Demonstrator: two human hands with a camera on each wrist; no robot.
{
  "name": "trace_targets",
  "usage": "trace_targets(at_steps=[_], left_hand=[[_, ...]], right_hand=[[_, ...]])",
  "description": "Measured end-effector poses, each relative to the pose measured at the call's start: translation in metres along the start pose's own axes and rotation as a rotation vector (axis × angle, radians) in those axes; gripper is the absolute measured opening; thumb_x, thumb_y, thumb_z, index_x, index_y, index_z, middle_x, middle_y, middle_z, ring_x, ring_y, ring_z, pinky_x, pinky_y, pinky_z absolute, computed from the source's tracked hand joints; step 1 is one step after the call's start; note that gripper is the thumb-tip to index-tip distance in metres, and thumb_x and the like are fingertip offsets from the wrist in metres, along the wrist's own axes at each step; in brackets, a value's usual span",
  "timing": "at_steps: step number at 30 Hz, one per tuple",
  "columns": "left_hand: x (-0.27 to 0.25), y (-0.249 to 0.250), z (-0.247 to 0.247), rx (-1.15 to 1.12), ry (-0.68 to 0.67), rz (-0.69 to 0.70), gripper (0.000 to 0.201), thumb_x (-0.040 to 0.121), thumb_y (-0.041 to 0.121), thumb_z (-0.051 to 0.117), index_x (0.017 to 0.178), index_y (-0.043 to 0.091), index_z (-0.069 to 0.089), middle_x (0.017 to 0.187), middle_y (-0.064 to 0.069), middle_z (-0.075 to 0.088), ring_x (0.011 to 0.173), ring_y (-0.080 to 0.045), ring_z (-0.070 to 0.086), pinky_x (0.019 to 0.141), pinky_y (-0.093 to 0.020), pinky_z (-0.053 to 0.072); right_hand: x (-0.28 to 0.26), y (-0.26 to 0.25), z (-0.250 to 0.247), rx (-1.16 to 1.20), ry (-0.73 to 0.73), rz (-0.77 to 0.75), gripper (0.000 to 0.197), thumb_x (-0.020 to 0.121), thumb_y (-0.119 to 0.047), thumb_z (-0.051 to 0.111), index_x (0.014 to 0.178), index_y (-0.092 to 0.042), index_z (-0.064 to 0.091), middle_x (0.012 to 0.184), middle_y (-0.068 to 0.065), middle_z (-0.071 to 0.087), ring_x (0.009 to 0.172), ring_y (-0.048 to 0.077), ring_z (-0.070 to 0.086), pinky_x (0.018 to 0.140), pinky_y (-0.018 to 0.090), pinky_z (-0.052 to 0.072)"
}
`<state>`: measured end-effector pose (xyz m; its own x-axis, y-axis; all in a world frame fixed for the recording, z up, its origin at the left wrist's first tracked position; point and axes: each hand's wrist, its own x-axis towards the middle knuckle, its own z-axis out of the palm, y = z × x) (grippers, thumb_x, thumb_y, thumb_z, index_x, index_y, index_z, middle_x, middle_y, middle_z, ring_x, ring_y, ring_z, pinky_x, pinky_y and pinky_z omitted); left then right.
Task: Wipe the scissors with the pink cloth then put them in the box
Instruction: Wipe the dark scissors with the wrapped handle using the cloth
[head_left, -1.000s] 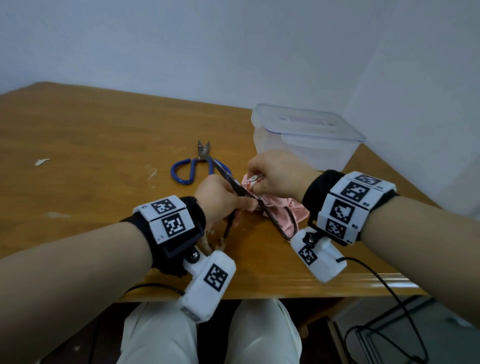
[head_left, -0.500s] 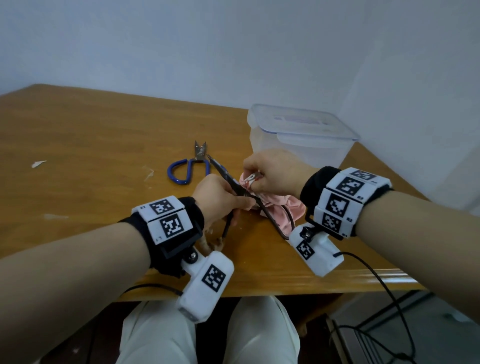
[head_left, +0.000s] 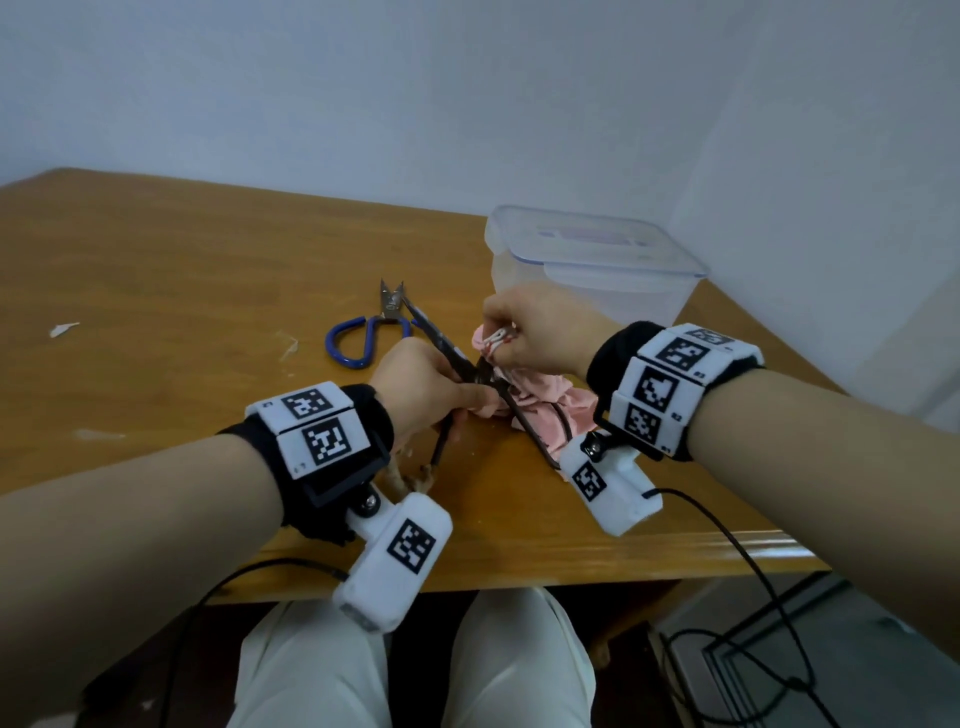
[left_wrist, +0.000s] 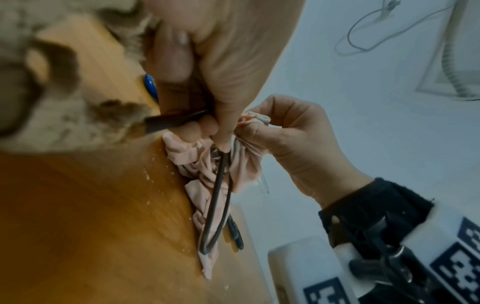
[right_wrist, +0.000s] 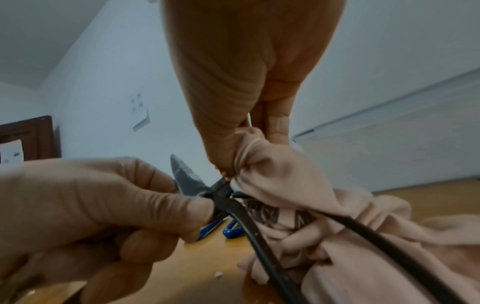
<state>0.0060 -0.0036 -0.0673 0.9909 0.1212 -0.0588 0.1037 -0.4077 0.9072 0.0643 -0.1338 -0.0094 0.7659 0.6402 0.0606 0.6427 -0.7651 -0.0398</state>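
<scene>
Nearest the table (head_left: 156, 291) front edge, the left hand (head_left: 421, 387) still pinches the black scissors (head_left: 441, 345) at the pivot, and the right hand (head_left: 535, 332) keeps a bunch of pink cloth (head_left: 545, 405) pinched against the blade, barely shifted from a moment ago. Beyond the scissors lie blue-handled scissors (head_left: 358, 338), their blades just beside the black tips. Farthest back stands the box (head_left: 597, 270), lid on, near the table's right edge, with bare wood left of it.

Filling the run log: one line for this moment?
phase: wiping | left hand: grips black scissors near pivot | right hand: pinches pink cloth at blade | box: lid on | blue scissors: on table
</scene>
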Motion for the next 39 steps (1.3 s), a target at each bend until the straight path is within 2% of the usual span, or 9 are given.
trace_targets(at_steps=[4,7,12,17,20,23,29,35,39], left_hand=[[-0.001,-0.002,-0.002,-0.001,-0.020,-0.004,0.028,0.071,0.026,0.082,0.052,0.012,0.067,0.046,0.001,0.060,0.033,-0.006,0.046,0.038,-0.017,0.036],[-0.002,-0.003,-0.001,0.009,-0.031,0.003,0.024,0.074,0.024,0.081,0.058,0.011,0.069,0.053,-0.005,0.062,0.034,-0.005,0.047,0.037,-0.016,0.035],[0.001,-0.003,-0.001,0.015,-0.024,0.010,0.043,0.075,0.028,0.080,0.037,0.019,0.062,0.050,-0.005,0.062,0.041,-0.011,0.053,0.045,-0.021,0.046],[-0.001,-0.004,-0.001,0.009,-0.044,0.006,0.031,0.075,0.026,0.080,0.056,0.005,0.067,0.050,-0.006,0.063,0.038,-0.010,0.051,0.043,-0.020,0.043],[-0.001,-0.003,-0.001,0.002,-0.028,0.011,0.033,0.076,0.022,0.079,0.050,0.012,0.062,0.038,0.004,0.054,0.030,-0.004,0.043,0.035,-0.014,0.034],[0.000,-0.002,-0.002,-0.004,-0.028,0.011,0.031,0.074,0.025,0.080,0.050,0.013,0.065,0.047,-0.002,0.061,0.038,-0.009,0.050,0.041,-0.019,0.041],[-0.003,-0.005,-0.001,-0.035,-0.042,-0.004,0.029,0.075,0.021,0.080,0.052,0.011,0.065,0.044,0.000,0.059,0.032,-0.004,0.046,0.036,-0.014,0.033],[0.000,-0.004,-0.002,-0.013,-0.027,-0.035,0.033,0.075,0.028,0.079,0.056,0.006,0.066,0.051,-0.008,0.063,0.040,-0.013,0.052,0.040,-0.019,0.040],[-0.002,-0.004,-0.005,-0.008,-0.045,-0.058,0.037,0.076,0.031,0.078,0.064,-0.003,0.068,0.057,-0.012,0.065,0.044,-0.015,0.053,0.039,-0.017,0.037]], right_hand=[[0.001,-0.002,0.004,-0.011,-0.015,-0.012,0.006,0.087,-0.018,0.062,0.089,-0.020,0.057,0.076,-0.010,0.045,0.080,0.012,0.045,0.055,0.019,0.030],[-0.001,-0.004,0.006,0.037,-0.066,-0.040,0.021,0.083,-0.015,0.064,0.073,-0.025,0.048,0.074,-0.011,0.047,0.078,0.012,0.048,0.056,0.017,0.033],[0.005,0.004,0.002,0.021,0.008,0.020,0.012,0.084,-0.017,0.064,0.085,-0.021,0.053,0.077,-0.009,0.047,0.079,0.013,0.048,0.056,0.018,0.032],[0.001,-0.001,0.007,0.072,-0.056,0.000,0.015,0.082,-0.016,0.066,0.082,-0.023,0.053,0.074,-0.013,0.046,0.072,0.008,0.046,0.056,0.017,0.033],[0.001,0.000,0.006,0.108,-0.032,0.022,0.014,0.081,-0.015,0.068,0.083,-0.021,0.055,0.083,-0.007,0.052,0.079,0.012,0.050,0.060,0.022,0.037],[0.004,0.003,0.002,0.083,0.028,0.062,0.012,0.082,-0.017,0.067,0.085,-0.020,0.056,0.083,-0.007,0.051,0.082,0.014,0.051,0.061,0.023,0.037],[-0.001,-0.004,0.005,0.101,-0.069,-0.010,0.008,0.081,-0.016,0.069,0.086,-0.018,0.063,0.069,-0.014,0.047,0.064,0.001,0.043,0.054,0.015,0.032],[0.006,0.004,0.001,0.074,0.029,0.075,0.010,0.083,-0.018,0.069,0.092,-0.017,0.066,0.089,-0.005,0.060,0.085,0.012,0.056,0.065,0.020,0.043],[0.007,0.006,0.005,0.047,0.015,0.042,0.024,0.081,-0.025,0.071,0.104,-0.017,0.068,0.115,-0.004,0.051,0.102,0.016,0.052,0.085,0.029,0.044]])
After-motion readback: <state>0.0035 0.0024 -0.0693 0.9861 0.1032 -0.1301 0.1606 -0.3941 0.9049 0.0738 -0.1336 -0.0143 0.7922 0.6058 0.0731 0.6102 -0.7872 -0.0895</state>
